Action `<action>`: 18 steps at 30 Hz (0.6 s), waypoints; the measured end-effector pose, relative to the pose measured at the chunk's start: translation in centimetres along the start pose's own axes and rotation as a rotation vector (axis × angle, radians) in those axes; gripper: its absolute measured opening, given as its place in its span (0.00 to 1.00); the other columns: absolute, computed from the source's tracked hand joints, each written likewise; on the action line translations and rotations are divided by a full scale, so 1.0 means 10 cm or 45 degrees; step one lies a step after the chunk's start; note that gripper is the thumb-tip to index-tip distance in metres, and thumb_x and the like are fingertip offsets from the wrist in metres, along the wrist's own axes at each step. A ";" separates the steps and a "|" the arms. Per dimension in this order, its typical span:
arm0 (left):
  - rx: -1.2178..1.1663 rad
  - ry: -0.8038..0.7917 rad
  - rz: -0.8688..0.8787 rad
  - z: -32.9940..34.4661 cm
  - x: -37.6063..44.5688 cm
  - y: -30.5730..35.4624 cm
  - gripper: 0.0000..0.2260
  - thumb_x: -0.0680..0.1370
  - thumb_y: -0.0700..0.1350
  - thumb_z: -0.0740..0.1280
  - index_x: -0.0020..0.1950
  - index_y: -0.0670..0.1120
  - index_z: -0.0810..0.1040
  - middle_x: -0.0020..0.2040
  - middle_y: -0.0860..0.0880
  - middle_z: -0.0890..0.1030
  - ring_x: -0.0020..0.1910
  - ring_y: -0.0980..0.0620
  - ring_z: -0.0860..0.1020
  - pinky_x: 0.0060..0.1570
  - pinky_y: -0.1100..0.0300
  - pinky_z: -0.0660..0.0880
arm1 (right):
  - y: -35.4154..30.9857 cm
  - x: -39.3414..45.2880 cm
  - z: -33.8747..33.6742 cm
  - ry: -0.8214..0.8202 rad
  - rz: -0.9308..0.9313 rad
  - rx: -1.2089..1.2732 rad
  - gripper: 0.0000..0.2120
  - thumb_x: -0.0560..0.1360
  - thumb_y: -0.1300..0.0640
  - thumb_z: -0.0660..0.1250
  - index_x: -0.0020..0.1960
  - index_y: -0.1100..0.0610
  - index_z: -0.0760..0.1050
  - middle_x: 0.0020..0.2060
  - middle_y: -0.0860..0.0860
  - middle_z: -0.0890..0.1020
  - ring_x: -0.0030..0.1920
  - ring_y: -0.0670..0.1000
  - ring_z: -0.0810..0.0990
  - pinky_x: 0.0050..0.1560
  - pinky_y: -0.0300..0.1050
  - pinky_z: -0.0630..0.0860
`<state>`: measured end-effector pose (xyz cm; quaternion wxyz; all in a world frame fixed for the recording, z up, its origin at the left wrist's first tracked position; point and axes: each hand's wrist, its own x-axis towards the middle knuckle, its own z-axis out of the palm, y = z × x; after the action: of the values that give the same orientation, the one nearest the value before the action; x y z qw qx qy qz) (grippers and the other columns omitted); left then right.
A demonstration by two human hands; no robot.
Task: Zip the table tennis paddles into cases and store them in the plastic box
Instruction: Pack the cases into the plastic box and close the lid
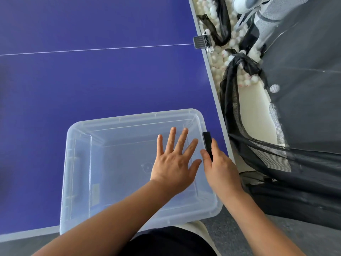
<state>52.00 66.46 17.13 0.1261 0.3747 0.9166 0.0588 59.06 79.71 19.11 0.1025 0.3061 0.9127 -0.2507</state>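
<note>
A clear plastic box (129, 117) stands on the near right corner of the blue table tennis table (110, 80). Nothing shows inside the box. My left hand (175, 163) is spread flat, fingers straight, over the box's right half; whether it touches a surface I cannot tell. My right hand (219, 167) pinches a black clip (207, 141) on the box's right rim between thumb and fingers. No paddles or cases are in view.
The table's white centre line (92, 49) runs across to a black net clamp (201, 41) on the right edge. Beyond that edge hangs black netting (258, 154) holding several white balls (217, 67). Grey floor lies below the near edge.
</note>
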 end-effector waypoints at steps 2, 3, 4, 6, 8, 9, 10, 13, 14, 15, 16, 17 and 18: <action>-0.004 0.026 -0.006 0.01 0.00 0.00 0.28 0.82 0.65 0.44 0.80 0.57 0.53 0.82 0.49 0.44 0.79 0.43 0.36 0.74 0.35 0.39 | 0.01 0.01 0.00 -0.005 -0.022 0.011 0.29 0.83 0.44 0.52 0.79 0.56 0.54 0.68 0.56 0.75 0.65 0.57 0.75 0.57 0.50 0.73; -0.007 0.035 -0.008 0.02 0.00 0.00 0.28 0.82 0.65 0.45 0.80 0.57 0.53 0.82 0.49 0.45 0.79 0.43 0.37 0.75 0.35 0.40 | 0.01 0.01 0.00 -0.011 -0.024 0.024 0.29 0.83 0.44 0.52 0.79 0.56 0.54 0.69 0.56 0.74 0.66 0.57 0.75 0.58 0.50 0.73; -0.008 0.039 -0.010 0.03 0.00 0.00 0.28 0.82 0.65 0.45 0.80 0.57 0.54 0.82 0.49 0.45 0.79 0.43 0.37 0.75 0.35 0.40 | 0.01 0.02 0.00 -0.022 -0.018 0.038 0.29 0.83 0.44 0.51 0.79 0.56 0.53 0.69 0.56 0.74 0.66 0.57 0.75 0.58 0.50 0.73; -0.014 0.043 -0.014 0.03 0.01 0.00 0.28 0.82 0.65 0.45 0.80 0.58 0.54 0.82 0.49 0.45 0.79 0.43 0.37 0.74 0.35 0.41 | 0.00 0.02 0.00 -0.045 -0.009 0.047 0.28 0.83 0.45 0.51 0.80 0.56 0.53 0.70 0.56 0.73 0.67 0.57 0.74 0.59 0.50 0.73; -0.022 0.048 -0.019 0.03 0.01 0.00 0.28 0.81 0.65 0.44 0.80 0.58 0.54 0.82 0.49 0.46 0.79 0.43 0.37 0.74 0.34 0.42 | -0.01 0.02 -0.02 -0.055 -0.005 0.054 0.28 0.83 0.45 0.50 0.79 0.57 0.53 0.70 0.56 0.73 0.67 0.57 0.74 0.60 0.50 0.72; -0.025 0.052 -0.021 0.03 0.01 0.00 0.28 0.81 0.65 0.44 0.79 0.58 0.55 0.82 0.49 0.46 0.79 0.43 0.37 0.74 0.34 0.42 | -0.01 0.02 -0.02 -0.056 -0.007 0.060 0.28 0.84 0.45 0.50 0.79 0.57 0.53 0.70 0.56 0.73 0.67 0.57 0.73 0.60 0.50 0.72; -0.027 0.054 -0.022 0.03 0.01 0.00 0.28 0.81 0.66 0.44 0.79 0.58 0.55 0.82 0.49 0.46 0.79 0.43 0.37 0.74 0.34 0.42 | -0.01 0.02 -0.03 -0.058 -0.008 0.064 0.28 0.84 0.45 0.50 0.79 0.57 0.53 0.70 0.56 0.73 0.67 0.57 0.73 0.60 0.51 0.72; -0.030 0.059 -0.018 0.03 0.01 0.01 0.28 0.81 0.66 0.44 0.79 0.58 0.54 0.82 0.49 0.46 0.79 0.43 0.37 0.74 0.34 0.42 | -0.02 0.03 -0.03 -0.067 -0.003 0.064 0.28 0.84 0.46 0.50 0.79 0.57 0.53 0.71 0.57 0.72 0.68 0.58 0.73 0.62 0.52 0.71; -0.032 0.058 -0.018 0.03 0.01 0.01 0.28 0.81 0.66 0.44 0.79 0.58 0.54 0.82 0.49 0.46 0.79 0.43 0.37 0.74 0.34 0.42 | -0.02 0.03 -0.03 -0.071 0.006 0.066 0.28 0.84 0.46 0.49 0.79 0.57 0.54 0.70 0.57 0.72 0.68 0.58 0.73 0.61 0.52 0.71; -0.034 0.058 -0.018 0.03 0.01 0.00 0.28 0.81 0.66 0.44 0.79 0.58 0.54 0.82 0.49 0.46 0.79 0.42 0.37 0.74 0.34 0.42 | 0.00 0.04 -0.03 -0.071 0.026 0.068 0.27 0.84 0.46 0.49 0.79 0.57 0.56 0.69 0.57 0.74 0.67 0.58 0.74 0.61 0.52 0.72; -0.035 0.059 -0.017 0.03 0.01 0.00 0.28 0.81 0.66 0.44 0.79 0.58 0.54 0.82 0.49 0.47 0.79 0.42 0.38 0.74 0.34 0.43 | 0.03 0.06 -0.03 -0.071 0.077 0.108 0.25 0.84 0.46 0.48 0.77 0.56 0.60 0.66 0.57 0.76 0.65 0.59 0.75 0.59 0.52 0.73; -0.038 0.060 -0.015 0.03 0.01 0.00 0.28 0.81 0.66 0.45 0.79 0.58 0.55 0.82 0.49 0.47 0.79 0.42 0.38 0.74 0.34 0.43 | 0.06 0.08 -0.03 -0.066 0.133 0.181 0.23 0.84 0.46 0.48 0.73 0.56 0.66 0.60 0.56 0.79 0.61 0.59 0.77 0.57 0.52 0.74; -0.041 0.058 -0.012 0.02 0.00 0.00 0.28 0.81 0.66 0.45 0.79 0.58 0.55 0.82 0.49 0.47 0.79 0.42 0.38 0.74 0.34 0.42 | 0.11 0.09 -0.04 -0.054 0.178 0.251 0.21 0.84 0.47 0.47 0.66 0.56 0.72 0.53 0.55 0.81 0.57 0.60 0.79 0.54 0.52 0.76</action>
<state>52.00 66.46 16.89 0.1114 0.3668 0.9200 0.0814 58.96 81.12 18.75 0.1083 0.3721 0.8577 -0.3379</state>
